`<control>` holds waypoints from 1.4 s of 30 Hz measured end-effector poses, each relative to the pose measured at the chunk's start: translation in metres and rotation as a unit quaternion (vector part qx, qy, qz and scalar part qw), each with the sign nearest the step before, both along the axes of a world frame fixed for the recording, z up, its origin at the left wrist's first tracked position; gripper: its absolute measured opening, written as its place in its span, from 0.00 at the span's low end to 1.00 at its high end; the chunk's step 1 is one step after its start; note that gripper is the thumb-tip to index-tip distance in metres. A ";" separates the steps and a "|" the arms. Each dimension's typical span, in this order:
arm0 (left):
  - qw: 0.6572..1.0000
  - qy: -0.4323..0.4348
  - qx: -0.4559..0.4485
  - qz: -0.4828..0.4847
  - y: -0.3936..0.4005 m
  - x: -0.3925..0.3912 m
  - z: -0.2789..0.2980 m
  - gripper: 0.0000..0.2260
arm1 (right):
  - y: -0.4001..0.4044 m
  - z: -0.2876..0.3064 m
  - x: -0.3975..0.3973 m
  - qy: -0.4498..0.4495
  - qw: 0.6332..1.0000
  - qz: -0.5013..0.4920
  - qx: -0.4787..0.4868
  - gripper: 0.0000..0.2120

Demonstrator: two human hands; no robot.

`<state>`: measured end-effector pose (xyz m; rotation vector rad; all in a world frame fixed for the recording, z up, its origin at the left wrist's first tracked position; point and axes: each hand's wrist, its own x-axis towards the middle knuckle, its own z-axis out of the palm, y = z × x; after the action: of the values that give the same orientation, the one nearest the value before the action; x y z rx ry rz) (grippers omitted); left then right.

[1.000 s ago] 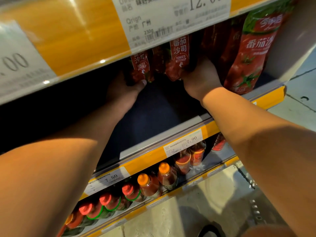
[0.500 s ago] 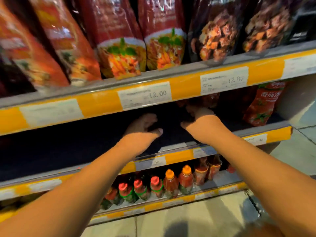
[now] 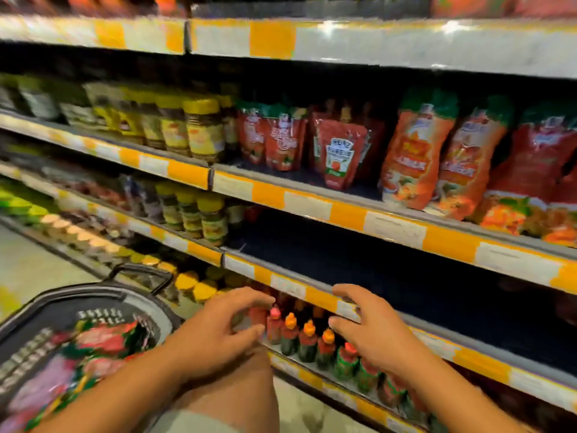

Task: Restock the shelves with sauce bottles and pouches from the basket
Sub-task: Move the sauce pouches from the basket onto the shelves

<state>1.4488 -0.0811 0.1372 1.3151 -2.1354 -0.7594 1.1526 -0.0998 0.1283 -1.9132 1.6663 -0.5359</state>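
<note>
Both hands hover in front of the shelving and hold nothing. My left hand (image 3: 218,332) has its fingers loosely spread, just right of the black basket (image 3: 40,307), which holds several red and green sauce pouches (image 3: 103,339). My right hand (image 3: 371,329) floats with relaxed fingers in front of the orange price rail (image 3: 315,295) of a dark, mostly bare shelf (image 3: 390,276). Below that rail stands a row of sauce bottles (image 3: 309,339) with orange and red caps. Red ketchup pouches (image 3: 340,154) stand one shelf higher.
Yellow-lidded jars (image 3: 199,126) fill the shelves to the left. Orange pouches (image 3: 418,157) crowd the upper shelf at the right. The basket's handle (image 3: 137,273) stands up near the low jars. Pale floor (image 3: 28,267) runs along the aisle at the left.
Both hands have come out of the dark shelf and dropped to the rail's height. The view has pulled back and swung left, bringing the basket into sight.
</note>
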 end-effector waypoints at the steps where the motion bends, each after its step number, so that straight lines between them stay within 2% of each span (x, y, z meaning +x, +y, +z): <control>1: 1.000 -0.002 -0.002 0.022 0.011 0.024 -0.001 0.18 | 0.002 0.000 0.023 -0.003 1.000 0.019 0.005 0.26; 4: 0.995 0.008 0.017 0.094 0.048 0.097 -0.010 0.20 | 0.006 0.001 0.091 -0.014 0.997 0.080 0.007 0.26; 8: 0.974 0.063 0.065 0.209 0.101 0.185 -0.031 0.20 | 0.013 0.003 0.169 0.006 0.988 0.157 -0.003 0.28; 12: 0.935 0.122 0.100 0.317 0.154 0.254 -0.057 0.20 | 0.016 -0.002 0.233 0.024 0.974 0.223 0.007 0.27; 15: 0.909 0.118 0.097 0.387 0.184 0.294 -0.082 0.17 | 0.016 -0.006 0.276 0.030 0.965 0.259 0.023 0.23; 19: 0.869 0.119 0.116 0.467 0.206 0.332 -0.117 0.16 | 0.016 -0.016 0.325 0.055 0.954 0.284 0.071 0.29; 26: 0.755 0.164 0.192 0.605 0.217 0.357 -0.175 0.10 | 0.015 -0.057 0.399 0.096 0.929 0.339 0.114 0.29; 29: 0.717 0.134 0.230 0.645 0.211 0.356 -0.192 0.09 | 0.016 -0.079 0.426 0.126 0.912 0.353 0.167 0.32; 32: 0.703 0.097 0.267 0.653 0.206 0.355 -0.199 0.16 | 0.019 -0.098 0.451 0.160 0.900 0.357 0.194 0.32; 34: 0.679 0.138 0.293 0.659 0.205 0.352 -0.205 0.24 | 0.021 -0.110 0.466 0.186 0.891 0.361 0.205 0.29; 38: 0.606 0.219 0.289 0.708 0.205 0.342 -0.217 0.33 | 0.023 -0.131 0.495 0.259 0.867 0.370 0.210 0.28; 42: 0.560 0.271 0.279 0.732 0.204 0.338 -0.222 0.35 | 0.027 -0.158 0.521 0.300 0.853 0.362 0.228 0.29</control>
<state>1.7864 0.1228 -0.0845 2.1078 0.1557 -0.7983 1.6736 -0.0727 -0.0292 -2.2201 1.0651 0.7567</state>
